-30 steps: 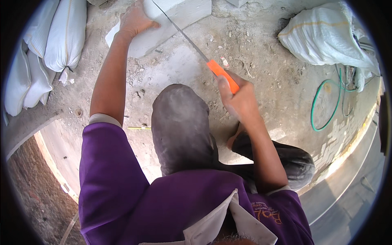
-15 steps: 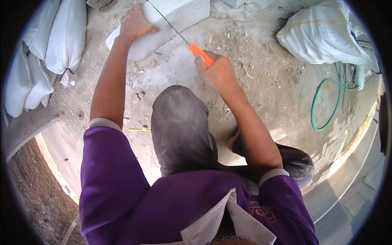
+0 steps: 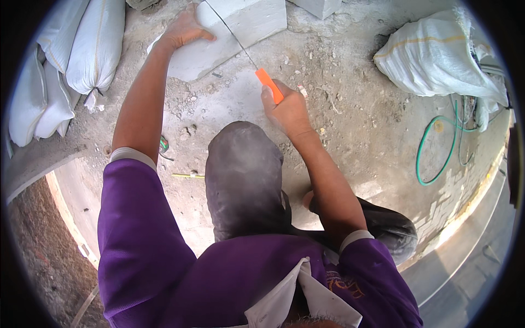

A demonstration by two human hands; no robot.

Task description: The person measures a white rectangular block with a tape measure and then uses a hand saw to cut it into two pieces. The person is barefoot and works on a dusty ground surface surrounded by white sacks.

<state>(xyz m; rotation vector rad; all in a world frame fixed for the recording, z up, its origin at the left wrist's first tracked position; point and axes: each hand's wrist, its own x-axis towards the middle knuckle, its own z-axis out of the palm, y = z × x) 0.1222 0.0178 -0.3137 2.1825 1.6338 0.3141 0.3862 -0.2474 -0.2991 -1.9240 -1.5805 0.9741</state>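
A white building block point(image 3: 202, 59) lies on the dusty ground at the top of the view. My left hand point(image 3: 188, 30) rests on its left part, fingers flat and thumb spread. Closed around the orange handle of a handsaw point(image 3: 269, 85) is my right hand point(image 3: 289, 109), just on the near side of the block. The saw's thin dark blade runs up and left across the block; how deep it sits cannot be made out, and its far end leaves the picture.
Filled white sacks point(image 3: 95, 46) lie at the upper left, another white sack point(image 3: 429, 52) at the upper right. Below that curls a green hose point(image 3: 421, 158). A tape measure point(image 3: 164, 144) and a yellow strip point(image 3: 187, 176) lie near my left arm. Another white block point(image 3: 320, 6) stands far off.
My right hand has drawn the saw slightly toward me. The view has shifted a little, and the tape measure beside my left arm now shows. My left hand stays on the block.
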